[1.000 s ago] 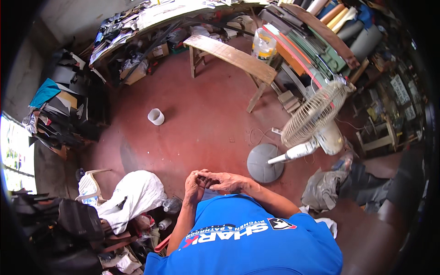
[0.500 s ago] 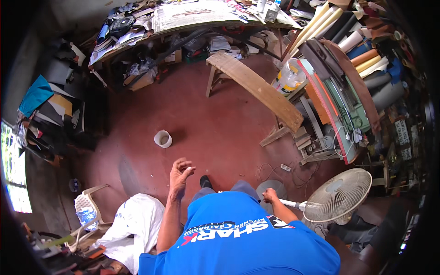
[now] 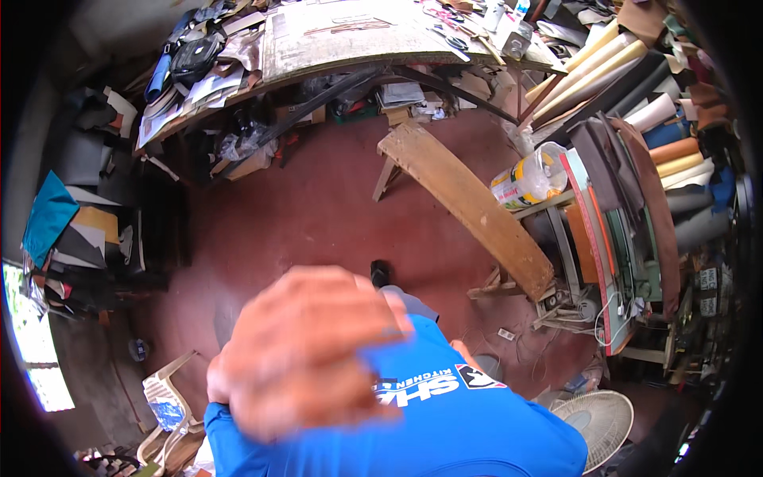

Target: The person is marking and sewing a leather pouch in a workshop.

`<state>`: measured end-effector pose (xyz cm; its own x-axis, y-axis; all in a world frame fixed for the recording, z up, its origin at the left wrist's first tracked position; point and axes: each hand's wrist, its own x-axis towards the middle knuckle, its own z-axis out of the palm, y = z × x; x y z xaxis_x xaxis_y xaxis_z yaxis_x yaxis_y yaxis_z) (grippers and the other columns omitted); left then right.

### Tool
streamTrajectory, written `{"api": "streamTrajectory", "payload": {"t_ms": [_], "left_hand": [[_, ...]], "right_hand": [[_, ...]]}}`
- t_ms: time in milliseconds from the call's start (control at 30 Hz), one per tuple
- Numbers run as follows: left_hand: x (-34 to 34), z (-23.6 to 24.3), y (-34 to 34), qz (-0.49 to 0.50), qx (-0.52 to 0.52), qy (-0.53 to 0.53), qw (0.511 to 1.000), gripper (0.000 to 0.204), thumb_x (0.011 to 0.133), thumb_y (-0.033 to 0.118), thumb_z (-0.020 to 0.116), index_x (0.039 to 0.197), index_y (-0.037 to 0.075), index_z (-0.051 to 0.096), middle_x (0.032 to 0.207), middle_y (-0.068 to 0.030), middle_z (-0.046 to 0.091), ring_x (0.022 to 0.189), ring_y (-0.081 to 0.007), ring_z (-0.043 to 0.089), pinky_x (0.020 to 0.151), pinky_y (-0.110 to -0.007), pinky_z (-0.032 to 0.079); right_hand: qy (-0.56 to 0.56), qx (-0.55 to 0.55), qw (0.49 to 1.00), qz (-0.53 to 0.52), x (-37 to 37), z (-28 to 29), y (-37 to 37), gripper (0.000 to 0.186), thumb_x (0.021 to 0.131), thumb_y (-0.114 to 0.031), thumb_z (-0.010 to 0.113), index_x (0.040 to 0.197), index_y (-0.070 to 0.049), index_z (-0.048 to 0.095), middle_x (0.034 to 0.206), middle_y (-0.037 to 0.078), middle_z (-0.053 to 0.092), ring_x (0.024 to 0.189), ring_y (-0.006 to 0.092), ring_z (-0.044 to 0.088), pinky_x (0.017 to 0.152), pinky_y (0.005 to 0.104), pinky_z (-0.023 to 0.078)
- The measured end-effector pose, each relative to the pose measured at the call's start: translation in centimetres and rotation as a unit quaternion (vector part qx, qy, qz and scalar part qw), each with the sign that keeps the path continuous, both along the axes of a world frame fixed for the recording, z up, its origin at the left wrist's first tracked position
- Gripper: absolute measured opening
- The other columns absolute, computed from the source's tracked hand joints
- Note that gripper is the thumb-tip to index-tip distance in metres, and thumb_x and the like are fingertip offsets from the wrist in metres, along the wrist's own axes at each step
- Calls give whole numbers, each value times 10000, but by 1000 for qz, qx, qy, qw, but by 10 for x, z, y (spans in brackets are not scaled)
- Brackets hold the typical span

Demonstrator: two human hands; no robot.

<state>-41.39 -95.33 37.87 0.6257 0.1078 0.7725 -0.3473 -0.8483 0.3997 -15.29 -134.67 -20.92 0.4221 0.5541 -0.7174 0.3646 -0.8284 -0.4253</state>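
My left hand (image 3: 310,350) is raised close to the camera, in front of the chest of my blue shirt (image 3: 469,421). Motion smears its fingers, so I cannot see whether it grips anything. Only a sliver of my right hand or forearm (image 3: 465,353) shows past the shirt's edge, with its fingers hidden. Beyond the left hand, a dark shoe (image 3: 381,273) of mine stands on the red floor (image 3: 262,215).
Ahead right is a wooden bench (image 3: 469,203). A clear bucket (image 3: 531,176) stands beside a machine table (image 3: 592,246) draped with material. A cluttered worktable (image 3: 326,44) spans the far side. The fan (image 3: 596,429) is low right, a white chair (image 3: 168,401) low left.
My left hand has risen toward the camera and now covers the spot where a white pail stood. The view has shifted: the bench moved right and lower, and the right arm is mostly out of sight.
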Motion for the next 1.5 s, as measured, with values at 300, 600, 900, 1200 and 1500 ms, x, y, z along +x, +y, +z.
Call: {"api": "streamTrajectory", "payload": {"t_ms": [300, 600, 900, 1200, 1500], "left_hand": [[118, 18, 134, 49, 81, -294, 951, 91, 873, 46, 524, 881, -30, 475, 807, -176, 662, 689, -279, 677, 534, -374, 570], [156, 2, 321, 56, -92, -224, 969, 200, 664, 85, 647, 771, -30, 524, 763, -228, 654, 580, -290, 656, 483, -352, 544], [183, 24, 509, -61, -144, -22, 987, 367, 765, 186, 673, 1077, -1, 617, 917, -116, 639, 776, -221, 642, 650, -319, 512], [280, 3, 642, -267, -96, 66, 957, 439, 805, 149, 656, 1221, 29, 581, 992, -120, 628, 838, -221, 648, 721, -329, 522], [355, -278, 771, 317, -136, 413, 843, 514, 832, 174, 665, 1275, -27, 498, 1269, -223, 539, 1186, -400, 499, 1001, -473, 404]], "right_hand": [[-165, 212, 938, 219, 197, 50, 336, 497, 916, -379, 475, 590, -30, 611, 637, 186, 627, 703, 365, 652, 692, 442, 520], [-80, 201, 976, -24, 177, 99, 588, 184, 829, -203, 664, 843, -42, 575, 731, 96, 635, 672, 188, 621, 609, 365, 511], [5, 37, 994, -99, 165, 154, 656, 198, 828, -186, 667, 823, 11, 676, 687, 109, 675, 638, 164, 656, 582, 320, 531], [-142, 275, 938, -156, 273, 200, 842, 327, 918, -278, 606, 737, -7, 583, 563, 67, 561, 544, 142, 554, 531, 318, 447], [-424, 265, 858, 116, 416, 224, 1018, 309, 875, -240, 629, 1087, -19, 586, 1143, 151, 595, 1086, 324, 548, 904, 429, 446]]}}
